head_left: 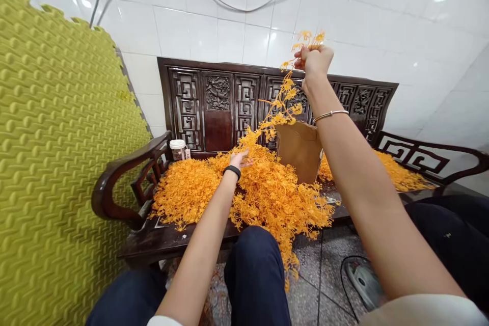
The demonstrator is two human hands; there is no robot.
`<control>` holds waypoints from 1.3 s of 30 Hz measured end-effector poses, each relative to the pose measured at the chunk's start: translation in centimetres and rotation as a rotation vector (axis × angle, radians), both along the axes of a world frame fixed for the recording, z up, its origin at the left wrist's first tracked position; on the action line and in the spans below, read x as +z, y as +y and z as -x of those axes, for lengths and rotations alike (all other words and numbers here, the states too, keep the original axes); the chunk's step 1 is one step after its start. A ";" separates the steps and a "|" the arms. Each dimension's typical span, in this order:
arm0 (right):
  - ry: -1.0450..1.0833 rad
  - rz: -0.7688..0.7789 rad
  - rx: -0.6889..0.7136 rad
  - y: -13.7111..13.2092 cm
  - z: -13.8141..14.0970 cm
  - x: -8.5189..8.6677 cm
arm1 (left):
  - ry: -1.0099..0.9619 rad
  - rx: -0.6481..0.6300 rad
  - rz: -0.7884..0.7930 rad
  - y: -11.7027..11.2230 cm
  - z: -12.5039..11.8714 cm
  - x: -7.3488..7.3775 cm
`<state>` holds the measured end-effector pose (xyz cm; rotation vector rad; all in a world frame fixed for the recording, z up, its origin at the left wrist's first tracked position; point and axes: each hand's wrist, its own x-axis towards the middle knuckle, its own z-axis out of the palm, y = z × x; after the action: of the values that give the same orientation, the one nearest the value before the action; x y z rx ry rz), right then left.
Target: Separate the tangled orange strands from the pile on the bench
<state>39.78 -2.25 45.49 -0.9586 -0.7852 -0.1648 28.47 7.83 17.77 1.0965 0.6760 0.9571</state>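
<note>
A big heap of tangled orange plastic sprigs (263,188) covers the seat of a dark carved wooden bench (217,107). My right hand (314,61) is raised high in a closed fist, gripping one end of an orange sprig strand (284,94) that trails down to the heap. My left hand (240,159), with a black band at its wrist, reaches into the top of the heap; its fingers rest among the sprigs and are partly hidden. A brown cardboard box (300,147) stands on the bench just right of the strand.
A yellow-green foam mat (57,153) leans at the left. A paper cup (178,150) stands near the bench's left armrest. More orange sprigs (397,170) lie right of the box. My knees in dark trousers (254,270) are below; a sandal (362,280) sits on the tiled floor.
</note>
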 end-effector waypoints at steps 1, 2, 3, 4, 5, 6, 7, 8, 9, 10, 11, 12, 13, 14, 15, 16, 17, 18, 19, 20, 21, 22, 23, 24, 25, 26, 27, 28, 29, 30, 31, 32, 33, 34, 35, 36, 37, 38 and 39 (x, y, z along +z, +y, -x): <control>0.010 0.001 0.028 -0.2 0.1 0.2 | -0.014 -0.015 0.008 -0.2 0.0 0.0; 0.014 -0.004 0.055 -0.4 0.2 0.4 | -0.028 -0.022 0.017 -0.3 -0.1 -0.1; 0.009 -0.019 0.077 -0.6 0.2 0.5 | -0.043 -0.022 0.024 -0.6 -0.2 -0.2; -0.005 -0.034 0.096 -0.9 0.3 0.5 | -0.056 -0.019 0.034 -0.8 -0.3 -0.3; -0.023 -0.046 0.112 -1.3 0.4 0.6 | -0.066 -0.015 0.049 -1.1 -0.5 -0.4; -0.043 -0.053 0.131 -1.5 0.5 0.5 | -0.073 -0.014 0.068 -1.3 -0.8 -0.5; -0.057 -0.057 0.151 -1.8 0.5 0.5 | -0.079 -0.016 0.087 -1.5 -1.1 -0.5; -0.068 -0.056 0.170 -2.0 0.5 0.3 | -0.083 -0.019 0.106 -1.7 -1.4 -0.5; -0.073 -0.056 0.182 -2.1 0.4 0.2 | -0.086 -0.026 0.123 -1.8 -1.7 -0.5; -0.079 -0.069 0.184 -2.2 0.3 0.1 | -0.087 -0.035 0.135 -1.9 -1.9 -0.4; -0.082 -0.095 0.174 -2.2 0.0 0.0 | -0.085 -0.046 0.144 -1.9 -2.1 -0.3; -0.082 -0.133 0.154 -2.2 -0.2 -0.2 | -0.082 -0.058 0.146 -1.9 -2.2 -0.3; -0.079 -0.177 0.133 -2.2 -0.5 -0.3 | -0.075 -0.072 0.145 -1.9 -2.2 -0.2; -0.074 -0.222 0.115 -2.1 -0.8 -0.4 | -0.066 -0.084 0.139 -1.8 -2.1 -0.1; -0.069 -0.263 0.105 -2.0 -1.0 -0.6 | -0.052 -0.093 0.131 -1.6 -2.0 -0.1; -0.067 -0.294 0.106 -1.9 -1.2 -0.7 | -0.033 -0.097 0.122 -1.5 -1.9 0.0; -0.065 -0.314 0.118 -1.8 -1.3 -0.9 | -0.009 -0.094 0.113 -1.2 -1.9 0.1; -0.062 -0.325 0.136 -1.7 -1.3 -1.1 | 0.019 -0.085 0.105 -1.0 -1.8 0.1; -0.057 -0.328 0.154 -1.6 -1.3 -1.3 | 0.050 -0.070 0.095 -0.8 -1.8 0.2; -0.050 -0.320 0.171 -1.4 -1.3 -1.5 | 0.083 -0.050 0.084 -0.6 -1.9 0.3; -0.037 -0.301 0.186 -1.3 -1.2 -1.6 | 0.117 -0.025 0.069 -0.5 -2.0 0.4; -0.021 -0.277 0.197 -1.1 -1.2 -1.7 | 0.149 0.005 0.049 -0.5 -2.1 0.5; -0.006 -0.249 0.207 -1.0 -1.2 -1.7 | 0.178 0.041 0.022 -0.7 -2.3 0.6; 0.005 -0.225 0.214 -0.8 -1.3 -1.7 | 0.200 0.079 -0.013 -1.0 -2.4 0.6; 0.014 -0.207 0.220 -0.5 -1.6 -1.8 | 0.208 0.115 -0.051 -1.4 -2.5 0.6; 0.019 -0.192 0.224 -0.3 -1.9 -1.8 | 0.222 0.159 -0.118 -2.0 -2.5 0.5; 0.018 -0.180 0.226 0.0 -2.2 -1.9 | 0.235 0.201 -0.200 -2.6 -2.6 0.5; 0.009 -0.164 0.230 0.3 -2.6 -2.2 | 0.245 0.239 -0.305 -3.2 -2.6 0.4; -0.004 -0.146 0.236 0.7 -2.9 -2.5 | 0.343 0.321 -0.521 -3.9 -2.6 0.4; -0.023 -0.124 0.248 1.0 -3.2 -2.9 | 0.408 0.367 -0.706 -4.4 -2.7 0.4; -0.043 -0.101 0.264 1.3 -3.2 -3.3 | 0.429 0.359 -0.870 -4.9 -2.8 0.4; -0.059 -0.080 0.281 1.4 -3.1 -3.7 | 0.428 0.330 -1.009 -5.3 -2.9 0.4; -0.067 -0.062 0.298 1.6 -2.9 -4.1 | 0.405 0.274 -1.101 -5.5 -3.0 0.4; -0.067 -0.047 0.317 1.6 -2.5 -4.4 | 0.374 0.202 -1.154 -5.6 -3.2 0.4; -0.063 -0.042 0.336 1.5 -2.0 -4.6 | 0.346 0.133 -1.171 -5.7 -3.4 0.3; -0.056 -0.047 0.355 1.3 -1.5 -4.6 | 0.325 0.073 -1.157 -5.7 -3.6 0.1; -0.045 -0.061 0.372 1.0 -0.9 -4.5 | 0.309 0.027 -1.121 -5.7 -3.8 -0.2; -0.031 -0.083 0.386 0.8 -0.4 -4.3 | 0.297 -0.003 -1.075 -5.6 -4.0 -0.5; -0.018 -0.106 0.395 0.5 -0.1 -4.0 | 0.292 -0.008 -1.028 -5.5 -4.1 -0.8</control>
<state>39.83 -1.76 41.53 -0.6873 -0.9572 0.1272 32.61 2.33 16.98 2.1689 0.3825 1.1750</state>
